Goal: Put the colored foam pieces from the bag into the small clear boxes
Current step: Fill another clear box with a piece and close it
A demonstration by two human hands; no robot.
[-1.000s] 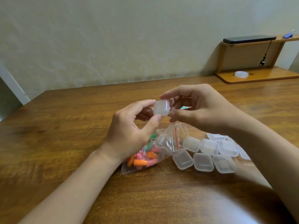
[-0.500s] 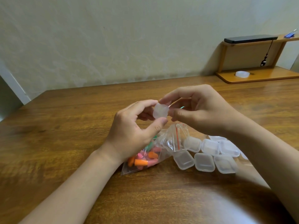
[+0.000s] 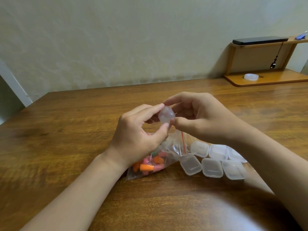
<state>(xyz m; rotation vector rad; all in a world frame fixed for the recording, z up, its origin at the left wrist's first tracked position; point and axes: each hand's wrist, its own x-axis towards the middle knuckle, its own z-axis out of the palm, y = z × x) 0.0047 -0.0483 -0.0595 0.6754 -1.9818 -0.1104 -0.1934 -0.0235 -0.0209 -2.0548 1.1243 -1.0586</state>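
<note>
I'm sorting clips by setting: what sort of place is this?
Probably a home desk: a wooden table against a plain wall, with a small wooden shelf holding a dark flat device.

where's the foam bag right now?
Head view, centre: the bag lies on the table, partly hidden by the left hand, clear boxes right beside it on its right.

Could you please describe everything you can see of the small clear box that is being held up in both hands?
The small clear box is a frosted, translucent plastic case with rounded corners. It is in the air, tilted, above the bag and the table. The left hand pinches it, thumb below and forefinger on top. The right hand pinches its right edge with thumb and forefinger. Whether its lid is open, or whether anything is inside, cannot be told.
</note>
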